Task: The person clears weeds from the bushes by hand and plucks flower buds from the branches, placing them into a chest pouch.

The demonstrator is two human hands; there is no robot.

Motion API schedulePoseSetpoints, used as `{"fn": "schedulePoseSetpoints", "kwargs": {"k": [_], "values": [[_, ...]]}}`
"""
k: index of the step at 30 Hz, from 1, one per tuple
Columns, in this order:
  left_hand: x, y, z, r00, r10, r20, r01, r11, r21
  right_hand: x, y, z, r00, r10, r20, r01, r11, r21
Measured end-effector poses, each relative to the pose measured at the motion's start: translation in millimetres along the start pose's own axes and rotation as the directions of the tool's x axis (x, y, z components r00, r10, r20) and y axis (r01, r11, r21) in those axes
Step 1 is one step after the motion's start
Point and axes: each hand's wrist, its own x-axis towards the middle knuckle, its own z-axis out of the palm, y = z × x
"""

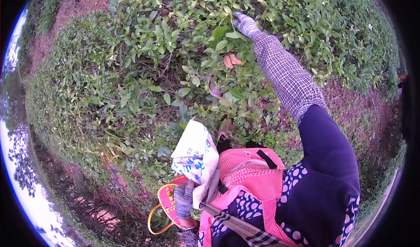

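My right hand point(246, 25), in a striped grey-white glove, reaches into the top of a leafy green bush point(227, 33); its fingers are partly among the leaves and what they hold, if anything, is hidden. Down by my body, my left hand point(183, 199), gloved in grey, has its fingers wrapped round the lower part of a white sack point(197, 157) with blue print. A woven basket point(166, 199) in red, pink and yellow hangs beside that hand.
White flowers point(370, 26) dot the bush at the upper right. Two brownish leaves point(232, 60) lie below my right hand. A pink checked apron point(253, 170) and a plaid strap point(245, 227) cover my front. Bare branches point(87, 212) stand at the lower left.
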Motion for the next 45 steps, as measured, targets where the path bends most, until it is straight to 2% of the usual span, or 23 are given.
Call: {"fn": "schedulePoseSetpoints", "kwargs": {"k": [3,7,9,10,11,15,18,19,20,21,22,23,26,28,29,31,33,34,35,37,40,43,45], "values": [[6.0,2.9,0.7,1.0,0.004,0.016,-0.005,1.0,0.016,10.1,9.2,19.4,0.982,0.03,-0.186,-0.035,0.999,-0.022],[12.1,6.0,-0.8,1.0,0.004,0.029,-0.005,1.0,0.028,28.0,-3.4,12.1,0.997,0.054,-0.06,-0.052,0.998,0.043],[12.3,7.2,-1.7,0.999,0.009,0.035,-0.01,0.999,0.034,42.8,22.2,22.7,0.979,0.132,-0.155,-0.101,0.976,0.191],[13.0,7.9,-0.4,0.999,0.009,0.033,-0.01,0.999,0.031,35.6,22.0,20.3,0.958,0.271,-0.095,-0.103,0.633,0.767],[13.7,8.1,-0.6,0.999,0.013,0.031,-0.014,0.999,0.032,24.9,14.5,13.4,0.914,0.405,-0.033,0.029,0.016,0.999],[15.1,7.3,-1.3,0.999,0.046,0.013,-0.046,0.998,0.039,-1.0,28.0,19.0,0.669,0.742,-0.029,-0.075,0.107,0.991],[18.9,11.3,1.7,0.997,0.076,0.002,-0.076,0.996,0.038,-83.1,13.2,19.3,0.757,0.647,0.092,-0.151,0.036,0.988],[18.6,18.4,3.0,0.997,0.072,0.015,-0.072,0.997,0.025,-127.4,11.5,15.1,0.847,0.478,0.232,-0.086,-0.307,0.948],[18.1,25.4,4.3,0.997,0.067,0.028,-0.068,0.998,0.011,-166.6,-34.1,-14.0,0.73,0.64,0.241,-0.239,-0.092,0.967],[18.5,31.0,7.1,0.996,0.069,0.056,-0.069,0.998,-0.017,-208.3,-41.2,-24.0,0.89,0.455,0.026,-0.205,0.347,0.915],[19.9,26.9,6.9,0.996,0.07,0.059,-0.072,0.997,0.026,-246.0,-38.1,-31.7,0.92,0.393,-0.016,-0.126,0.334,0.934],[21.2,32.6,5.1,0.991,0.053,0.121,-0.066,0.991,0.112,-263.2,-36.8,-44.1,0.842,0.538,-0.029,-0.129,0.253,0.959],[25.6,43.0,10.0,0.985,0.07,0.159,-0.083,0.993,0.079,-325.6,47.5,-69.8,0.849,0.473,-0.234,-0.188,0.686,0.703],[27.8,48.2,11.0,0.984,0.066,0.167,-0.075,0.996,0.047,-380.0,102.4,-61.7,0.776,0.631,0.018,-0.547,0.658,0.517],[27.9,49.5,11.3,0.983,0.065,0.17,-0.072,0.997,0.036,-398.3,102.2,-65.2,0.768,0.64,0.019,-0.555,0.651,0.518],[28.2,51.5,13.3,0.982,0.048,0.183,-0.053,0.998,0.02,-422.3,98.5,-72.1,0.856,0.503,0.123,-0.496,0.864,-0.082],[26.3,52.9,15.4,0.981,0.012,0.193,-0.009,1.0,-0.014,-434.0,96.9,-74.3,0.852,0.422,0.31,-0.159,0.773,-0.614],[25.9,55.3,16.5,0.98,-0.023,0.2,0.032,0.999,-0.041,-420.7,105.1,-67.7,0.792,0.515,0.328,-0.346,0.821,-0.454],[24.4,56.9,17.3,0.978,-0.042,0.205,0.053,0.997,-0.049,-404.2,85.2,-70.3,0.936,0.324,0.141,-0.309,0.944,-0.116],[24.3,63.2,17.8,0.977,-0.01,0.212,0.017,0.999,-0.028,-359.0,51.9,-68.6,0.94,0.318,0.127,-0.308,0.947,-0.094],[25.4,66.8,18.5,0.967,0.124,0.223,-0.14,0.988,0.059,-308.8,19.6,-45.7,0.998,0.053,0.043,-0.054,0.998,0.018],[26.6,42.1,13.8,0.974,0.089,0.206,-0.119,0.983,0.139,-280.9,3.9,-25.9,1.0,-0.011,-0.004,0.011,0.999,0.039],[31.7,4.6,7.6,0.964,0.223,0.142,-0.249,0.945,0.211,-265.3,-8.9,-18.4,0.999,0.021,-0.027,-0.02,0.998,0.058]]}}
